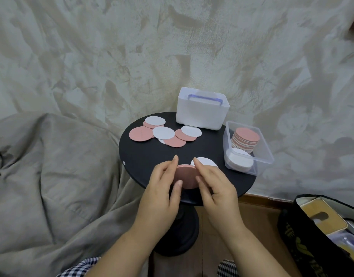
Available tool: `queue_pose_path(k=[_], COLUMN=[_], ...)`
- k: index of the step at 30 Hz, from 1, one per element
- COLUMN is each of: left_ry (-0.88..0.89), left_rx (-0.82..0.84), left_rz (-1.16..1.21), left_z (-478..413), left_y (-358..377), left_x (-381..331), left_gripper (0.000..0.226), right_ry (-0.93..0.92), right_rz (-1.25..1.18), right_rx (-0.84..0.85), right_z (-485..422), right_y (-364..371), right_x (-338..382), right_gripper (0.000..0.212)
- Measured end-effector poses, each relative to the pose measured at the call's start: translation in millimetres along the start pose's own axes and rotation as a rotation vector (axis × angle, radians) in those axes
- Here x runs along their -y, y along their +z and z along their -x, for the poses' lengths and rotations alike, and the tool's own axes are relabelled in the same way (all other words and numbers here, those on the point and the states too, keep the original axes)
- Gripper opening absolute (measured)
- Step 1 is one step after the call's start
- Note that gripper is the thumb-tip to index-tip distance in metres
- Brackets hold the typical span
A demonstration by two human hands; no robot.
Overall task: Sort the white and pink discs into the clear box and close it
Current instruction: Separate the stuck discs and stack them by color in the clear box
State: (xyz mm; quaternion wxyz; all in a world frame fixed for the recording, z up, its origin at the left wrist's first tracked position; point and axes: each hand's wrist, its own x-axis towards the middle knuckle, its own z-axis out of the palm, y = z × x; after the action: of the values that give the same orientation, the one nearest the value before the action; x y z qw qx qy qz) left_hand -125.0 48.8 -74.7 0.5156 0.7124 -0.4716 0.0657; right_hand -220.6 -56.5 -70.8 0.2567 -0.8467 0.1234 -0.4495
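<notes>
Discs of pink material, gathered into a small pink stack, are held just above the near edge of the round black table between both hands. Left hand curls round the stack's left side, thumb at the near edge and fingers reaching to the far edge; right hand grips the right side in the same way, thumb pressed on the stack's face. A single white disc lies flat on the table just behind the right hand, partly hidden by its fingers. Loose discs, white and pink, lie overlapping in a scattered group on the far left part of the table. Clear box, open at the top, stands at the table's right edge and overhangs it slightly; inside, a tilted pile of pink discs leans at the far end and a pile of white discs lies at the near end. White container with a purple handle on its lid stands at the far edge of the table, just beside the clear box. Crumpled grey fabric fills the left and the background. A black bag stands open on the wooden floor at lower right; its contents cannot be identified.
</notes>
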Motion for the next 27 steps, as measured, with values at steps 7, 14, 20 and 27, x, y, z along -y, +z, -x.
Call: queue_pose_path(k=[7, 14, 20, 27], left_ry=[-0.185, -0.246, -0.207, -0.262], left_rx=[-0.202, -0.24, -0.264, -0.219], left_rz=[0.244, 0.248, 0.267, 0.287], left_z=[-3.0, -1.4, -3.1, -1.9], left_y=[-10.8, -8.6, -10.2, -7.7], left_x=[-10.4, -6.2, -8.1, -3.5], left_gripper=[0.026, 0.027, 0.024, 0.025], right_ry=[0.146, 0.035, 0.017, 0.102], right_rz=[-0.145, -0.034, -0.036, -0.106], right_rx=[-0.066, -0.111, -0.153, -0.133], right_z=[-3.6, 1.5, 1.1, 0.1], right_y=[-6.3, 0.1, -1.3, -1.2], right_x=[8.6, 4.8, 3.1, 3.8], right_gripper=[0.035, 0.036, 0.037, 0.028])
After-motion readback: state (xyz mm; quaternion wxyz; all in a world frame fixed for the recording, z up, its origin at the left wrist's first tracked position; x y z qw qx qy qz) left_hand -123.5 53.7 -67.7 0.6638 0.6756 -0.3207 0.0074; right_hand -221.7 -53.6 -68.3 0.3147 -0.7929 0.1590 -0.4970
